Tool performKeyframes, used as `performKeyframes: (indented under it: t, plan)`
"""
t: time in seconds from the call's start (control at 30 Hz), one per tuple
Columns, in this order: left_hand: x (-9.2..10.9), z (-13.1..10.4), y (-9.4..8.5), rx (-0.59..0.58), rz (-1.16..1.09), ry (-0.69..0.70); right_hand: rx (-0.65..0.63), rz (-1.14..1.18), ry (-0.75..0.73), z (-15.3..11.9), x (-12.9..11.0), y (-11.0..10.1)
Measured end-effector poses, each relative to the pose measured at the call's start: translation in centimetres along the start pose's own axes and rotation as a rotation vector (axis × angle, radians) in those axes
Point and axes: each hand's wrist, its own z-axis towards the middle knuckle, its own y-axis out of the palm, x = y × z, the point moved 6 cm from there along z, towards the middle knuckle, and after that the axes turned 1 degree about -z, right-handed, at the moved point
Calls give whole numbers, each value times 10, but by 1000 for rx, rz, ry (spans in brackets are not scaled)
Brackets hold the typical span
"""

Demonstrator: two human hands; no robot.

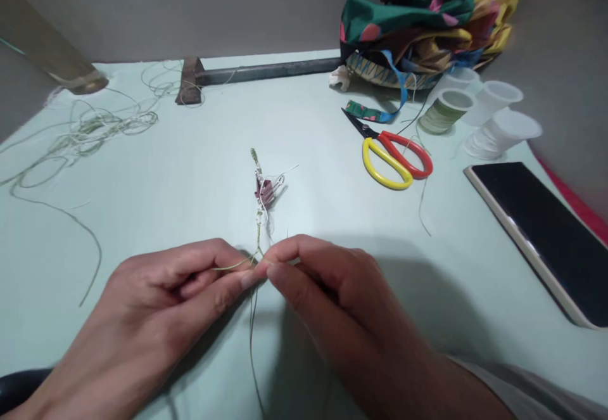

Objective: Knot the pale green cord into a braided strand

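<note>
A thin knotted green and white cord [259,230] runs up the pale table, with a small maroon piece [266,193] partway along it. At its lower end my left hand [171,306] pinches the green thread between thumb and fingers. My right hand [332,293] is closed in a pinch on the thread just to the right, its fingertips touching those of my left hand. Loose thread ends [254,356] hang down below the fingertips towards the near edge. The exact crossing of the threads is partly hidden by the fingers.
Red and yellow scissors [387,159] lie at the right, near thread spools [444,113] and a phone [536,236]. Patterned cloth [408,21] fills a basket behind. A dark metal bar [270,71] lies at the back; tangled thread [104,125] is at the left.
</note>
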Motion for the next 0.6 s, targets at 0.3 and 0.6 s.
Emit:
performKeyframes:
  t: [0.3, 0.6]
  plan:
    - [40, -5, 8, 71, 81, 212, 57, 103, -41, -2, 3, 3]
    - [23, -3, 17, -13, -30, 179, 62, 133, -79, -4, 0, 5]
